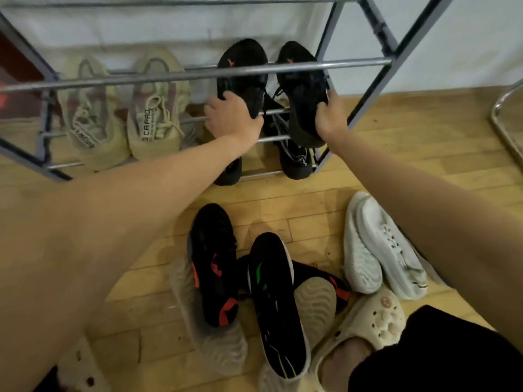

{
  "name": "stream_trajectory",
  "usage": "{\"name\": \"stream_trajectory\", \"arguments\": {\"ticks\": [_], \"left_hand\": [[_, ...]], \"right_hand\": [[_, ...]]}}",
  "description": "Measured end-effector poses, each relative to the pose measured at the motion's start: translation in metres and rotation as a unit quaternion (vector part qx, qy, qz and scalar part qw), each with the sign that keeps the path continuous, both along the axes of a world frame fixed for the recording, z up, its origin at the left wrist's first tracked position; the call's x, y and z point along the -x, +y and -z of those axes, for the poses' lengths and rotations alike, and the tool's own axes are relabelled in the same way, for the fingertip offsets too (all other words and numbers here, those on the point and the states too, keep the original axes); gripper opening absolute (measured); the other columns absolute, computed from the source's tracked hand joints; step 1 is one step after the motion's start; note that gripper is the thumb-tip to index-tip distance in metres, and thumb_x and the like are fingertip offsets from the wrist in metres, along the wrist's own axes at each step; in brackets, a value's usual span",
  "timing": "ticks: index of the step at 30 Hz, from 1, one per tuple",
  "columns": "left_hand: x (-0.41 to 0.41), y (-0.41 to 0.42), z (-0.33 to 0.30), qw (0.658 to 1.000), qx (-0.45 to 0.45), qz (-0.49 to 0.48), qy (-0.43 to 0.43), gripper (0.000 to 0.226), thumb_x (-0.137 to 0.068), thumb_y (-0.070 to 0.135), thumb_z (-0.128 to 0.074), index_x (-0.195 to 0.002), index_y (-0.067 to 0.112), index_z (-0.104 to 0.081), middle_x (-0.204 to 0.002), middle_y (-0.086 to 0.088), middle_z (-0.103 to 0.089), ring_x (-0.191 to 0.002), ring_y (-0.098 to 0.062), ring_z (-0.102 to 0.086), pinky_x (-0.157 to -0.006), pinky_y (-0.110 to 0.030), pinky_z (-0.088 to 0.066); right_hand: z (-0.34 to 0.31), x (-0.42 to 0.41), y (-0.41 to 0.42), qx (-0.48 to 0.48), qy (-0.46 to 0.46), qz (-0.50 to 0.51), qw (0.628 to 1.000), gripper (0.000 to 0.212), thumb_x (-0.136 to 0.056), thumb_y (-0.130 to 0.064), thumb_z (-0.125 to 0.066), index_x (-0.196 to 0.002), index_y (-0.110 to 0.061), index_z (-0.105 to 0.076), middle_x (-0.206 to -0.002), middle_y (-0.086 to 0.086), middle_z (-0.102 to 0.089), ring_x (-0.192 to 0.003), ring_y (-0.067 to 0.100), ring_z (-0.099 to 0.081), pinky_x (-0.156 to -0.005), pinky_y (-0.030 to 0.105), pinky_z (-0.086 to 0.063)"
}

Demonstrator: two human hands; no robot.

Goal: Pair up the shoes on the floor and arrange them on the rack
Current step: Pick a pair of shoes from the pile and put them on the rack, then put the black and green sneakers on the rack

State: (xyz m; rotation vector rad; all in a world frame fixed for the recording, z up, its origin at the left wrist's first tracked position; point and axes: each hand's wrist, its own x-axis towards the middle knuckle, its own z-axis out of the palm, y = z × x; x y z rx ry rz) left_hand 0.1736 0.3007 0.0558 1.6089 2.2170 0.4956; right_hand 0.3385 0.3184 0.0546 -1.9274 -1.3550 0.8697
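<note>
Left hand [232,116] and right hand [329,117] each grip the heel of 1 black shoe [242,72] over the rack [198,76] middle rails, beside the beige pair [124,108]; risk: heels slip between rails when released.

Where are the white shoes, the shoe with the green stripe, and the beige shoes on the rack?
white shoes [382,244]: head view, on the upper of the right-hand one.
shoe with the green stripe [271,301]: head view, mid-side of the black upper.
beige shoes [152,114]: head view, laces of the right-hand one.
</note>
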Motion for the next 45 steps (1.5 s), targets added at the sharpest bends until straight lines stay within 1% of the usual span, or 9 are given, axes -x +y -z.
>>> {"name": "stream_trajectory", "arguments": {"ticks": [3, 9, 14, 19, 25, 30, 35, 41, 45], "left_hand": [[0.008, -0.015, 0.006, 0.998, 0.005, 0.062, 0.009, 0.062, -0.087, 0.040, -0.062, -0.133, 0.004, -0.041, -0.140, -0.022, -0.035, -0.129, -0.040, -0.036, -0.103, -0.044, -0.040], [0.035, -0.071, 0.011, 0.988, -0.013, 0.153, 0.015, 0.067, -0.092, 0.026, -0.057, -0.149, 0.008, -0.026, -0.154, -0.019, -0.026, -0.141, -0.037, -0.025, -0.114, -0.041, -0.030], [0.047, -0.138, 0.013, 0.978, -0.047, 0.203, 0.000, 0.048, -0.088, 0.014, -0.055, -0.135, 0.005, -0.049, -0.137, -0.015, -0.045, -0.131, -0.032, -0.038, -0.107, -0.036, -0.032], [0.052, -0.215, 0.051, 0.983, 0.049, 0.177, -0.026, 0.046, -0.086, 0.016, -0.058, -0.130, 0.007, -0.051, -0.131, -0.016, -0.048, -0.124, -0.033, -0.043, -0.103, -0.040, -0.040], [0.051, -0.287, 0.089, 0.984, 0.129, 0.040, -0.114, 0.044, -0.085, 0.013, -0.062, -0.126, 0.004, -0.051, -0.124, -0.017, -0.050, -0.119, -0.032, -0.047, -0.096, -0.035, -0.040], [0.049, -0.317, 0.100, 0.987, 0.074, 0.117, -0.086, 0.039, -0.085, 0.008, -0.062, -0.123, 0.003, -0.057, -0.121, -0.015, -0.058, -0.115, -0.029, -0.054, -0.097, -0.038, -0.045], [0.047, -0.327, 0.105, 0.987, 0.047, 0.134, -0.072, 0.029, -0.082, 0.006, -0.062, -0.111, 0.004, -0.065, -0.105, -0.014, -0.063, -0.097, -0.029, -0.060, -0.087, -0.043, -0.049], [0.047, -0.320, 0.104, 0.990, 0.024, 0.114, -0.077, 0.023, -0.082, 0.003, -0.062, -0.104, 0.001, -0.067, -0.099, -0.016, -0.066, -0.094, -0.031, -0.061, -0.084, -0.045, -0.050], [0.045, -0.312, 0.099, 0.985, 0.012, 0.158, -0.066, 0.023, -0.086, 0.008, -0.059, -0.108, 0.004, -0.065, -0.104, -0.013, -0.065, -0.101, -0.030, -0.059, -0.087, -0.043, -0.049]], "right_hand": [[0.006, 0.006, -0.017, -0.034, -0.039, 0.007, 0.999, 0.037, -0.102, -0.008, -0.027, -0.134, -0.001, -0.043, -0.128, 0.020, -0.052, -0.114, 0.029, -0.055, -0.087, 0.031, -0.045], [0.026, 0.026, -0.085, -0.071, -0.106, -0.002, 0.992, 0.053, -0.101, -0.016, -0.035, -0.150, -0.005, -0.020, -0.157, 0.020, -0.014, -0.146, 0.032, -0.015, -0.115, 0.034, -0.023], [0.043, 0.035, -0.155, -0.026, -0.127, -0.071, 0.989, 0.064, -0.091, -0.008, -0.049, -0.148, -0.002, -0.020, -0.148, 0.022, -0.023, -0.137, 0.038, -0.029, -0.110, 0.041, -0.035], [0.059, 0.033, -0.233, 0.075, -0.172, -0.125, 0.974, 0.065, -0.089, -0.008, -0.055, -0.145, 0.002, -0.023, -0.142, 0.025, -0.028, -0.122, 0.037, -0.040, -0.082, 0.021, -0.028], [0.082, 0.027, -0.310, 0.167, -0.236, -0.159, 0.944, 0.074, -0.091, -0.036, -0.056, -0.145, -0.001, -0.022, -0.144, 0.024, -0.027, -0.126, 0.040, -0.039, -0.094, 0.039, -0.040], [0.102, 0.034, -0.351, 0.195, -0.316, -0.300, 0.879, 0.114, -0.074, -0.067, -0.063, -0.153, -0.010, -0.005, -0.151, 0.029, -0.019, -0.140, 0.042, -0.022, -0.111, 0.048, -0.025], [0.105, 0.047, -0.360, 0.229, -0.372, -0.285, 0.853, 0.124, -0.067, -0.067, -0.067, -0.153, -0.017, 0.007, -0.148, 0.028, -0.021, -0.135, 0.043, -0.026, -0.108, 0.048, -0.027], [0.092, 0.046, -0.347, 0.300, -0.264, -0.240, 0.885, 0.123, -0.072, -0.057, -0.072, -0.152, -0.018, 0.012, -0.148, 0.025, -0.023, -0.133, 0.045, -0.028, -0.103, 0.054, -0.032], [0.087, 0.031, -0.342, 0.302, -0.062, -0.119, 0.944, 0.115, -0.068, -0.050, -0.074, -0.152, -0.019, -0.003, -0.148, 0.016, -0.033, -0.135, 0.041, -0.032, -0.106, 0.055, -0.036]]}}
